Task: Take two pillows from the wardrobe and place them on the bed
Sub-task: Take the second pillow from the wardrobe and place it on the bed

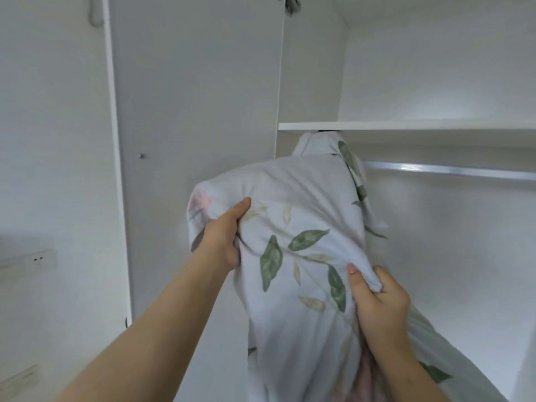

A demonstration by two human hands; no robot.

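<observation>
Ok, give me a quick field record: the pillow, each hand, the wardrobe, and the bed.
pillow: white leaf-print fabric pillow, held up before the white wardrobe, below its white shelf
left hand: left hand grips the pillow's upper left edge
right hand: right hand pinches bunched cover at its lower right
wardrobe: open; silver metal rail under the shelf
second pillow: cannot tell
bed: not in view

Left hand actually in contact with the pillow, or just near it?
Touching. The head view shows the left hand gripping the leaf-print pillow: the thumb presses into the fabric, which creases and bunches around the hand.
</observation>
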